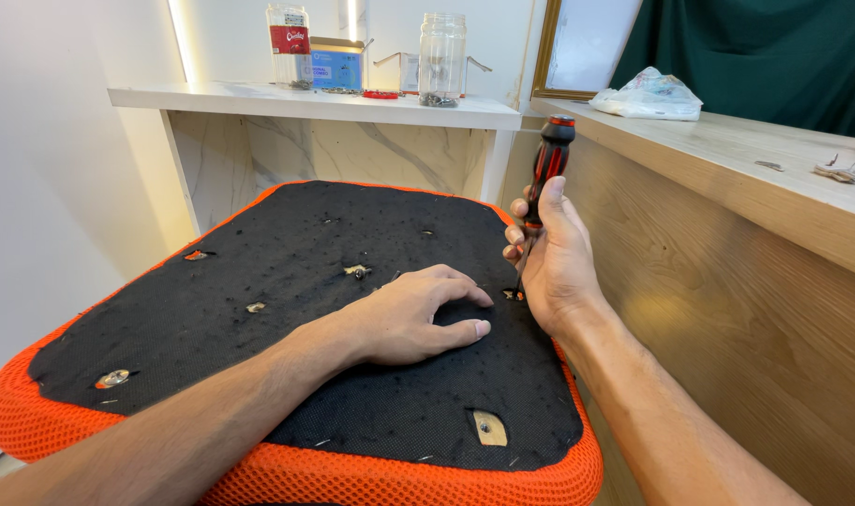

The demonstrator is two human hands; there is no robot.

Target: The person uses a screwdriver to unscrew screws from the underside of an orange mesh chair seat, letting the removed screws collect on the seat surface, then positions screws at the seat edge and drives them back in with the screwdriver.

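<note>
Screwdriver (546, 169), red/black handle, stands near-upright in right hand (551, 258), fingers wrapped shut round the grip & shaft, tip down on a small fitting at the right edge of the upturned seat cushion (259, 281). Upright hold prob. keeps the tip seated in the screw head. Left hand (418, 314) lies flat on the black underside, fingers loosely spread, holding nothing, likely steadying the pad. Wooden counter (727, 244) sits close on the right, crowding the wrist. Behind: white shelf (212, 96) w/ glass jars (442, 58); plastic bag (648, 94) on counter.
</note>
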